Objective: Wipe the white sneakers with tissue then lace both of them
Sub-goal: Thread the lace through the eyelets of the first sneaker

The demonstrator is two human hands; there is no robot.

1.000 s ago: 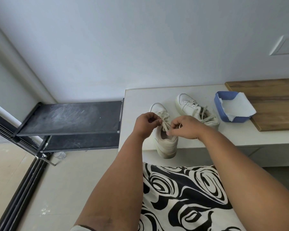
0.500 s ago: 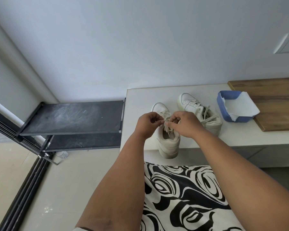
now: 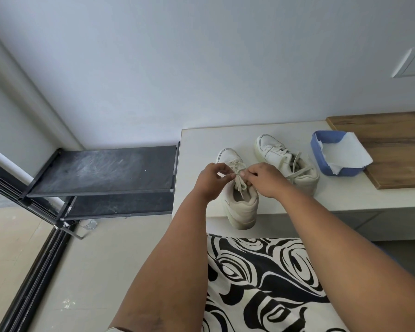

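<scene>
Head view: both hands, left (image 3: 210, 182) and right (image 3: 265, 179), pinch the laces (image 3: 240, 178) over the near sneaker (image 3: 242, 207).

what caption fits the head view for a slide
Both hands, left hand and right hand, pinch the laces of the near sneaker on the white bench.

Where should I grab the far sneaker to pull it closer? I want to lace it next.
Probably take the far sneaker by its padded heel collar, coming from the near right side. The heel points toward the person and its opening faces up, so fingers can hook inside; loose laces drape there, so grip beside them.
</scene>
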